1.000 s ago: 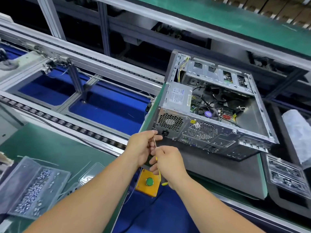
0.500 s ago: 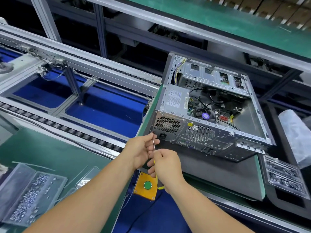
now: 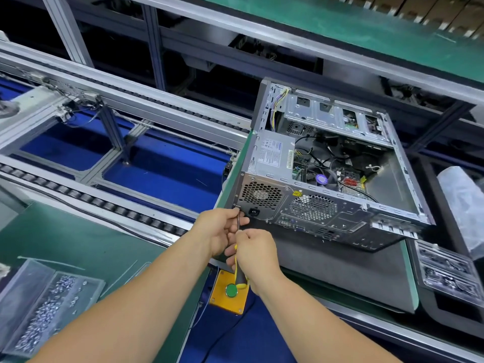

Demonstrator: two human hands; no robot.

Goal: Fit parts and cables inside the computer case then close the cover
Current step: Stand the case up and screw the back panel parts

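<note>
The computer case [image 3: 330, 184] is lying open-sided on the green belt [image 3: 230, 179]. The screwdriver [image 3: 237, 226] tip is now reaching its rear corner; the left hand [image 3: 220, 231] is pinching the shaft, the right hand [image 3: 255, 251] gripping the yellow handle, likely starting a power-supply screw.

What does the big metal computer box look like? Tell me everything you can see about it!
The computer case is a bare grey metal box lying on its side on a dark mat, its top side open with no cover on. Inside are black and yellow cables, a silver power supply with a label, and a green board. The back panel facing us has honeycomb vents and a socket. A screwdriver, held by both hands, meets its lower left corner.
</note>
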